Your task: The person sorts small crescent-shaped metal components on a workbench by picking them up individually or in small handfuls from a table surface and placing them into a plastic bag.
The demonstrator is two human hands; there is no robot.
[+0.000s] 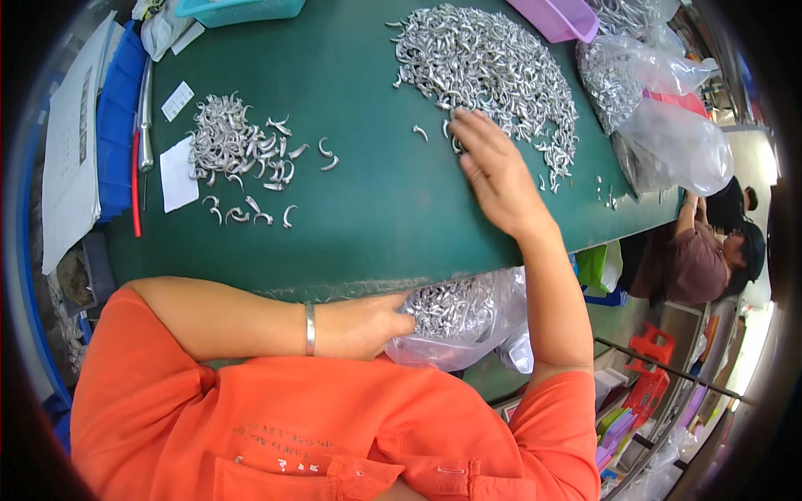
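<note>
My right hand (493,167) lies flat on the green table (376,192), fingers spread at the near edge of a big heap of small curved silver metal parts (493,63). My left hand (363,326) grips the rim of a clear plastic bag (468,321) held below the table's front edge; the bag holds several of the same parts. A smaller pile of curved metal parts (234,146) sits at the table's left, with loose ones scattered around it.
White paper slips (177,174) lie beside the small pile. Blue bins (117,117) and a red-handled tool (135,184) line the left edge. Clear bags of parts (660,125), a purple basket (558,17) and a teal basket (238,8) stand at the far side. Another person (706,250) sits at right.
</note>
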